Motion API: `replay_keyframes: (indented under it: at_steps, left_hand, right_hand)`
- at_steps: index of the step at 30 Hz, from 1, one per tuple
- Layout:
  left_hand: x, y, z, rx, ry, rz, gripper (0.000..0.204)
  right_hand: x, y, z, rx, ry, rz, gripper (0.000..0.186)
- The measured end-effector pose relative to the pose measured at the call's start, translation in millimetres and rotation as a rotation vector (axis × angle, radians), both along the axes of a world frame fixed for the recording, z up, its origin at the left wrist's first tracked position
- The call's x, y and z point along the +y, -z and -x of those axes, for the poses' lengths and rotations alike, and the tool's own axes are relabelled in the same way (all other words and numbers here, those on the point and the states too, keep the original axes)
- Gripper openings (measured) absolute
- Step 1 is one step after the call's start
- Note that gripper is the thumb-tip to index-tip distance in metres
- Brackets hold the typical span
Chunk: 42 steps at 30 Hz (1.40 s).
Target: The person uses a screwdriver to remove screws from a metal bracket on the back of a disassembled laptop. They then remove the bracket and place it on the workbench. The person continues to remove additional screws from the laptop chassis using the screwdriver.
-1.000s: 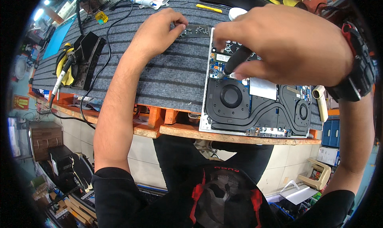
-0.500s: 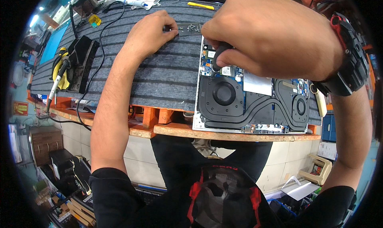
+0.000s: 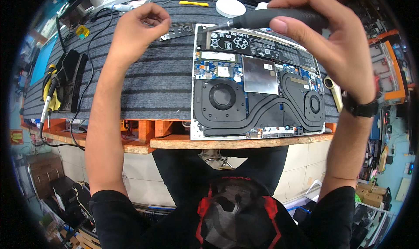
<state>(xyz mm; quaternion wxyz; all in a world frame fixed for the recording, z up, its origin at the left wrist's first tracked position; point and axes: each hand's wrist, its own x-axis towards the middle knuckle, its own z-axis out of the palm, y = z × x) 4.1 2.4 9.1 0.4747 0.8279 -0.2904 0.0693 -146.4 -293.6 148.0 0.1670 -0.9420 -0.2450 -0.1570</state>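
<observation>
Table edge [image 3: 218,144] just beside laptop [image 3: 260,80]

The screwdriver handle [image 3: 262,19] looks matt plastic, the mat [image 3: 152,87] rough cloth.

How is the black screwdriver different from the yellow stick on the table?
The black screwdriver is in the right hand; the yellow stick lies on the striped grey mat. The screwdriver looks bigger and thicker, the stick smaller and thinner. The screwdriver has a dark handle and metal shaft; the stick looks yellow all over. Both are long and narrow.
</observation>
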Motion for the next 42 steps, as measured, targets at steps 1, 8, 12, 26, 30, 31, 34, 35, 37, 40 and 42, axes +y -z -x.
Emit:
replay_keyframes:
  at_steps: [1,8,12,26,30,31,34,35,37,40,42]
  left_hand:
    - [-2,-2,2,0.069,0.066,0.113,0.013]
    - [-17,-11,27,0.361,0.297,0.587,0.028]
    - [-12,-6,27,0.407,0.351,0.633,0.027]
    - [-10,-4,29,0.436,0.393,0.694,0.028]
    - [-9,-3,28,0.486,0.367,0.719,0.028]
    - [-9,-2,28,0.505,0.360,0.736,0.028]
    - [-9,0,27,0.469,0.329,0.726,0.027]
    - [-10,0,27,0.442,0.317,0.713,0.027]
    - [-11,-1,28,0.391,0.310,0.713,0.027]
    - [-12,1,30,0.320,0.250,0.702,0.027]
    - [-12,2,28,0.313,0.229,0.693,0.026]
  right_hand:
    - [-13,10,3,0.016,0.027,-0.020,0.029]
    - [-15,69,17,-0.012,0.094,-0.578,0.029]
    - [13,62,14,0.003,0.120,-0.728,0.027]
    - [8,49,-3,-0.324,-0.149,-0.434,0.025]
    - [-5,47,-22,-0.576,-0.376,-0.248,0.025]
    - [-7,45,-26,-0.612,-0.409,-0.207,0.025]
    - [-9,44,-31,-0.548,-0.397,-0.267,0.022]
    - [-4,47,-26,-0.392,-0.341,-0.422,0.021]
    - [3,39,-7,-0.168,-0.226,-0.471,0.021]
    - [8,11,15,-0.040,-0.123,-0.261,0.021]
    - [6,13,12,-0.116,-0.168,-0.267,0.021]
